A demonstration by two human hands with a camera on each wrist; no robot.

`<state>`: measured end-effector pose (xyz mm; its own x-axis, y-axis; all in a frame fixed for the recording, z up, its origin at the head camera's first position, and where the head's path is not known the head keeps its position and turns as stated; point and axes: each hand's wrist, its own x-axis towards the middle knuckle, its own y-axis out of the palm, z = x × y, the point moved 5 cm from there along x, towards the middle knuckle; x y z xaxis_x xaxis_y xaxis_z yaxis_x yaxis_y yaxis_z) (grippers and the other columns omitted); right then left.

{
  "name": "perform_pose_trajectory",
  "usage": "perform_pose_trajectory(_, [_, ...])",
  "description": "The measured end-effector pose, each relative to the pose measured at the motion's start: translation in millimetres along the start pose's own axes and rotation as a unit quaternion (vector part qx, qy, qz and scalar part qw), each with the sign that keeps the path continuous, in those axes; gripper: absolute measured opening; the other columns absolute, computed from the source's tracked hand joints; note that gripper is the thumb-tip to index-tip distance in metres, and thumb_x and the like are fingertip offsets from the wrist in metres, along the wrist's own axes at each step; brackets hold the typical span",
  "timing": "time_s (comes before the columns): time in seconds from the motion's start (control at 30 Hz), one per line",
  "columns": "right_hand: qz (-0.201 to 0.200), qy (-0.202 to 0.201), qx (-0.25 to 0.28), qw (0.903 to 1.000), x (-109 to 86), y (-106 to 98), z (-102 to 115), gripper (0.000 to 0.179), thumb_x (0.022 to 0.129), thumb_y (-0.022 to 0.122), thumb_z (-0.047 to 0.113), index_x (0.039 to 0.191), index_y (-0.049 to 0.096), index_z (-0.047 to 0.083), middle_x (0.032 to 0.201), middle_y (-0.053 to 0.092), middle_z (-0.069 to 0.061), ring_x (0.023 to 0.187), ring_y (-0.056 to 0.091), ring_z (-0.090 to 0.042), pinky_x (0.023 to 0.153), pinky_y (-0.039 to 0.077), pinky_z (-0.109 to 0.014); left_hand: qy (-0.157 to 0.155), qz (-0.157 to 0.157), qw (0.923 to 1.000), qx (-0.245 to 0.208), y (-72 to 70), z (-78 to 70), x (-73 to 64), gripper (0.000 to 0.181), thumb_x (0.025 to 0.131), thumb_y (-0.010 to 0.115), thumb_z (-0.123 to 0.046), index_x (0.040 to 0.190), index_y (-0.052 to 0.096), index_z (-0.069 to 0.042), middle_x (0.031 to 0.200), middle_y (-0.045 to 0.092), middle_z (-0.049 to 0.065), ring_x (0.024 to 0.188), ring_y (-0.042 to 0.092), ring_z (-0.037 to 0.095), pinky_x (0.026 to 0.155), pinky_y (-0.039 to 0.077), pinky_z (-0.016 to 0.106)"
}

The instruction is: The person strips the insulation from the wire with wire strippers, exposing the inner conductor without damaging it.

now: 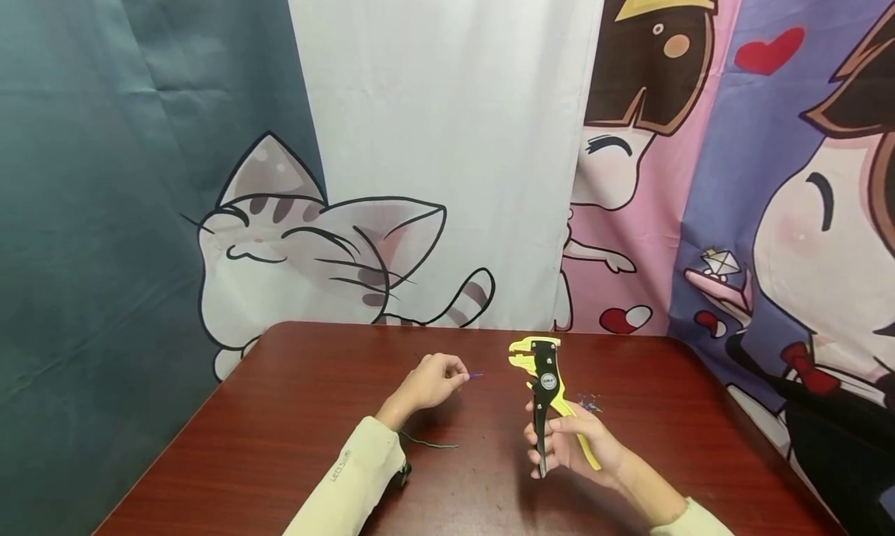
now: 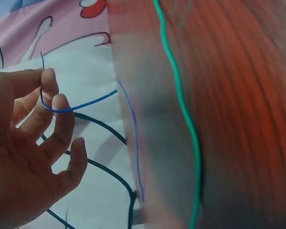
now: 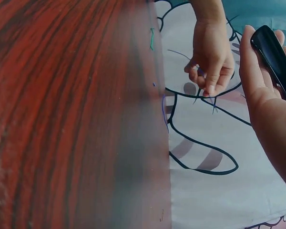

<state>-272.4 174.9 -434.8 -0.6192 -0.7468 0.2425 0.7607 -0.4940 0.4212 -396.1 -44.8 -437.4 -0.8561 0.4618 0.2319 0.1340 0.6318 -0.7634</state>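
Observation:
My left hand (image 1: 435,382) pinches a thin blue wire (image 2: 86,104) between thumb and fingertip, over the far middle of the table. The wire bends below the fingertips, and one end juts sideways. In my right hand (image 1: 576,443) I hold a yellow and black wire stripper (image 1: 548,381) upright by its handles, which are spread apart. Its yellow jaws point left, toward the left hand, with nothing between them. Only a black handle (image 3: 274,59) of the tool shows in the right wrist view, lying across the fingers.
A green wire (image 1: 430,443) lies on the brown table (image 1: 315,443) near the left forearm. Another blue wire (image 2: 134,138) rests near the table's far edge. Small wire scraps (image 1: 590,403) are heaped behind the right hand. A printed curtain (image 1: 447,132) hangs beyond the table.

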Motion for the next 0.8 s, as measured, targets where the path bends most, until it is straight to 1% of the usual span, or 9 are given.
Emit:
perform_pose_trajectory(0.1, [-0.003,0.005,-0.002,1.0,-0.6,1,0,0.038,0.098,0.027,0.003,0.131,0.042,0.008,0.108,0.065,-0.014,0.091,0.066,-0.029,0.084,0.054,-0.052,0.007,0.002,1.0,-0.005,-0.2,-8.5,-0.3,0.012,0.096,0.064,-0.022,0.086,0.069,-0.021,0.069,0.06,-0.01,0.061,0.053,0.007,0.057,0.044,0.028])
perform_pose_trajectory(0.2, [-0.001,0.006,-0.002,1.0,-1.2,1,-1,0.038,0.097,0.027,0.002,0.132,0.042,0.008,0.108,0.065,-0.014,0.091,0.066,-0.028,0.083,0.054,-0.051,0.01,-0.001,0.9999,-0.002,-0.2,-14.0,-1.0,0.011,0.096,0.064,-0.024,0.086,0.069,-0.023,0.069,0.059,-0.013,0.062,0.053,0.005,0.058,0.044,0.027])
perform_pose_trajectory(0.3, [0.003,0.003,-0.001,1.0,-1.4,2,-2,0.039,0.097,0.026,0.001,0.132,0.041,0.006,0.109,0.064,-0.014,0.092,0.066,-0.029,0.082,0.054,-0.051,0.013,-0.015,0.9998,0.005,-2.4,-17.9,-1.6,0.009,0.095,0.065,-0.025,0.087,0.069,-0.024,0.07,0.059,-0.015,0.063,0.054,0.003,0.059,0.044,0.028])
perform_pose_trajectory(0.43, [-0.001,0.004,-0.002,1.0,-1.5,2,-3,0.039,0.097,0.027,0.002,0.133,0.041,0.006,0.109,0.065,-0.014,0.092,0.066,-0.029,0.082,0.054,-0.052,0.021,-0.031,0.9992,0.013,-5.7,-23.6,-2.8,0.008,0.095,0.065,-0.027,0.089,0.069,-0.024,0.072,0.06,-0.016,0.063,0.054,0.003,0.058,0.044,0.028])
perform_pose_trajectory(0.6, [-0.01,0.009,-0.004,0.9999,-2.0,0,-4,0.038,0.097,0.027,0.003,0.133,0.042,0.008,0.109,0.065,-0.013,0.092,0.066,-0.029,0.082,0.054,-0.051,0.042,-0.046,0.998,0.006,-7.9,-33.8,-2.7,0.009,0.096,0.063,-0.028,0.092,0.069,-0.023,0.076,0.06,-0.018,0.061,0.052,0.003,0.056,0.044,0.027])
perform_pose_trajectory(0.8, [-0.013,0.013,-0.007,0.9998,-1.5,-1,-6,0.039,0.097,0.027,0.002,0.132,0.043,0.008,0.107,0.065,-0.013,0.091,0.066,-0.028,0.082,0.054,-0.05,0.053,-0.073,0.9959,-0.007,-11.9,-43.4,-2.1,0.008,0.097,0.062,-0.028,0.092,0.067,-0.026,0.075,0.06,-0.018,0.059,0.051,0.004,0.055,0.043,0.027])
